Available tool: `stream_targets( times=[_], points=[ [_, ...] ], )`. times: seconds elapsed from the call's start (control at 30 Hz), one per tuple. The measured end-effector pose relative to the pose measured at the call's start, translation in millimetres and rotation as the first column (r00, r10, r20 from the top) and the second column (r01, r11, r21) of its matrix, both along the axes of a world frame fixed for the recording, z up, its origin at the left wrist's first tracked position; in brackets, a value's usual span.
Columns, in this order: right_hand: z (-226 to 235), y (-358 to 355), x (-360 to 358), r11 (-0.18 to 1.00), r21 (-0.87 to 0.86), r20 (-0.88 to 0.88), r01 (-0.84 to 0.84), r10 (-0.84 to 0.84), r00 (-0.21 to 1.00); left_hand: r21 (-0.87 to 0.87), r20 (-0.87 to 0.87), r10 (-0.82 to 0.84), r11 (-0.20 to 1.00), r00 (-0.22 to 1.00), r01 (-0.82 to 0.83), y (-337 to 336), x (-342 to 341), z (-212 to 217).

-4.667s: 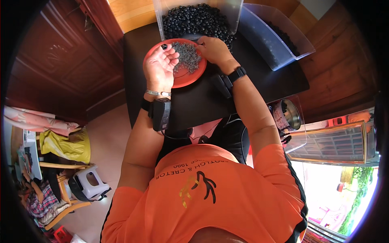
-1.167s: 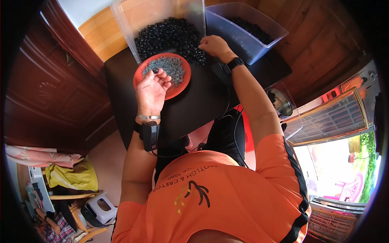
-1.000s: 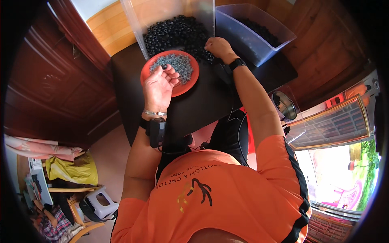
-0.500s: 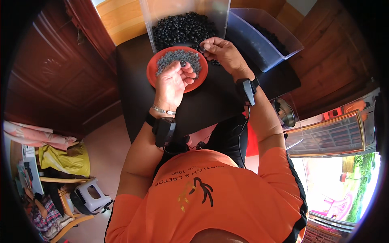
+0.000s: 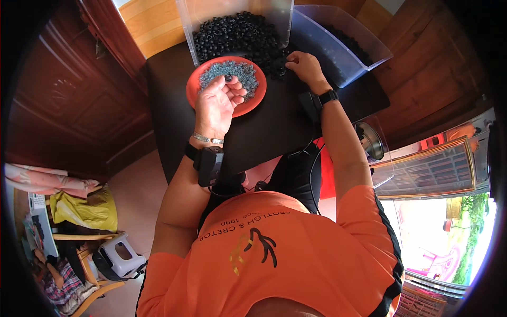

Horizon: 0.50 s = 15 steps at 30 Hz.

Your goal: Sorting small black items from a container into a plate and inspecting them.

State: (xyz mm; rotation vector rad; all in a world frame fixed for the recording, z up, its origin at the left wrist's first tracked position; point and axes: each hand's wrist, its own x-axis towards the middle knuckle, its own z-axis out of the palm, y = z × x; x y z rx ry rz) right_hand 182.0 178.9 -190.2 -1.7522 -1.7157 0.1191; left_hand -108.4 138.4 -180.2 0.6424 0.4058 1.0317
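My left hand [image 5: 219, 103] hovers palm-up over the orange plate [image 5: 196, 87], fingers loosely curled, pinching one small dark ring [image 5: 228, 78] at the fingertips. Plate of grey rings sits near the table's [image 5: 269, 124] far-left edge. My right hand [image 5: 302, 64] is half closed, fingertips in the black rings [image 5: 237, 34] spilling from the clear bin [image 5: 238, 10] at the far edge.

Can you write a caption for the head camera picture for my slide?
Left hand holds a small black ring over an orange plate; right hand picks among black rings.
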Motion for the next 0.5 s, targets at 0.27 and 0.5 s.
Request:
stream_targets(
  times=[0.27, 0.5],
  points=[
    [20, -33, -21, 0.965, -0.164, -0.048, -0.206, 0.201, 0.978, 0.001, 0.0, -0.005, 1.0, 1.0, 0.005, 0, 1, 1],
    [12, -29, -29, 0.972, -0.111, 0.135, -0.207, 0.221, 0.966, -0.001, -0.017, -0.009, 1.0, 1.0, 0.009, 3, 1, -1]
  ],
)
